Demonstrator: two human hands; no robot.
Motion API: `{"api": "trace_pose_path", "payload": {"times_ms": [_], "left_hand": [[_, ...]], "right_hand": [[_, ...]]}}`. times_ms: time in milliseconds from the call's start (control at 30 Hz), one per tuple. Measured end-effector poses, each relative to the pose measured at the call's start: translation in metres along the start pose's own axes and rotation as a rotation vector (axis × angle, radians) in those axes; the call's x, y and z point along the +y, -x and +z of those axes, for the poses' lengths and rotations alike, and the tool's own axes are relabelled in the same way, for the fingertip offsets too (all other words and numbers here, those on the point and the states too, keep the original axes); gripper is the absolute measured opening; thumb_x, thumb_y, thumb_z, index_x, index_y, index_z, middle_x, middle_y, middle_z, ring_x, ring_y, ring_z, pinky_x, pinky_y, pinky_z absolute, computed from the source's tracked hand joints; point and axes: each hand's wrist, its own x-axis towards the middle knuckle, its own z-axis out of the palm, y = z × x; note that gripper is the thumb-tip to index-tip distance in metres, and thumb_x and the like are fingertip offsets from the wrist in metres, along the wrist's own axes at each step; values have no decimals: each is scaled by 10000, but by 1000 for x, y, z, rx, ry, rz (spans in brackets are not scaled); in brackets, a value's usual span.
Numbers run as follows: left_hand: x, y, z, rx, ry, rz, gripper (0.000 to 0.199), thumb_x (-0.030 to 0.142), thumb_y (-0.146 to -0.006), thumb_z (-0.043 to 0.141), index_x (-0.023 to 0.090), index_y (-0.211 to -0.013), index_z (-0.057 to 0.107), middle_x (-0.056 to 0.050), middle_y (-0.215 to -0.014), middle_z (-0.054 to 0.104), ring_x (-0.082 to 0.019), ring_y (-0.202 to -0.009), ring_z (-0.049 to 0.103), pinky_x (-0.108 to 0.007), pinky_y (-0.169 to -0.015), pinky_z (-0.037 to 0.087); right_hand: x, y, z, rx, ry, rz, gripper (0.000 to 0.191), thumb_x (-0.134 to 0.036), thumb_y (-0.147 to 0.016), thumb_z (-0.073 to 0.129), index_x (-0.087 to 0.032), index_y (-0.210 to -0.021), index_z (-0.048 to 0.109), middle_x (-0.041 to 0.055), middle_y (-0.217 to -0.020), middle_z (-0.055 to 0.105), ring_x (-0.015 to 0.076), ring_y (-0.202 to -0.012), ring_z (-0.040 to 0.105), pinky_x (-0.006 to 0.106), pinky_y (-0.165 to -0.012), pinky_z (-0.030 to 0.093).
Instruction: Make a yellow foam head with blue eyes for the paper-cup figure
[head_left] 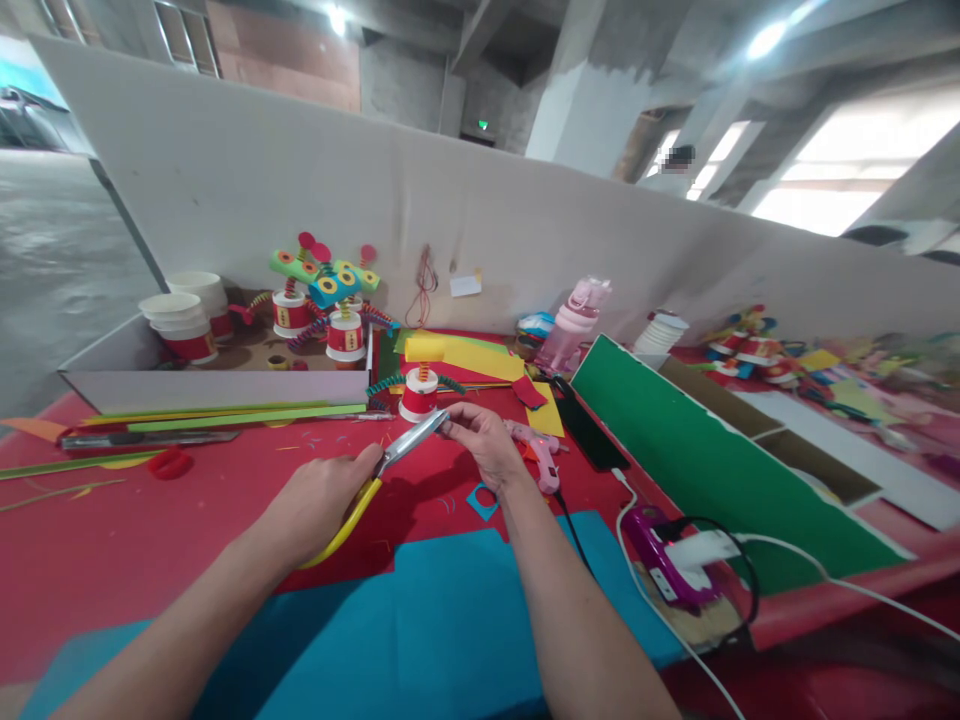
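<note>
My left hand (pixel 319 505) is wrapped round the yellow-handled scissors (pixel 411 440), their silver blades pointing up and to the right. Close by the blade tips, my right hand (pixel 484 440) has its fingers pinched together; what they hold, if anything, is too small to make out. Just behind the blades stands a paper-cup figure (pixel 418 398) with a yellow tube on top, an orange folded-paper neck and green folded arms. A pink glue gun (pixel 544 455) lies to the right of my right hand. Below it is a blue paper scrap with a round hole (pixel 482 502).
Blue paper sheets (pixel 457 610) cover the table's front. At the back left, a white box (pixel 225 390) holds paper cups (pixel 184 325) and finished figures (pixel 345 330). A utility knife (pixel 150 440) lies left. A phone (pixel 589 430), purple power strip (pixel 667 560), cables and green-sided box (pixel 705 450) stand right.
</note>
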Motion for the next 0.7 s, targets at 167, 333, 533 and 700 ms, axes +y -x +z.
{"api": "trace_pose_path", "payload": {"times_ms": [167,333,533,700], "left_hand": [[-4,0,3,9,-20,22,206,246,-898,282,221,-1038,431,-52,-728,622,-223,-650,613,-254,-504,270],[-7,-1,0,1,-21,47,197,281,-903,305,223,-1028,446,-44,-717,630,-209,-630,607,-247,-506,273],[-36,20,-18,57,-188,-210,383,242,-905,264,201,-1266,383,-109,-891,682,-264,-755,649,-244,-537,326],[-86,69,-9,-23,-268,-511,446,399,-930,175,222,-1255,424,-102,-798,692,-284,-696,656,-260,-538,381]], "right_hand": [[-6,0,-5,-48,71,-9,150,-293,-664,733,-178,-750,691,-4,-735,663,127,-726,568,261,-742,441],[-6,-1,-7,-27,73,3,157,-276,-634,756,-169,-726,688,-6,-709,668,117,-693,583,253,-719,457],[5,-4,-4,183,-234,181,232,-261,-603,776,-153,-762,646,-4,-615,664,119,-572,620,258,-618,522],[7,-5,0,177,-449,219,160,-151,-658,737,-146,-741,601,31,-681,699,141,-646,672,292,-721,561]]}}
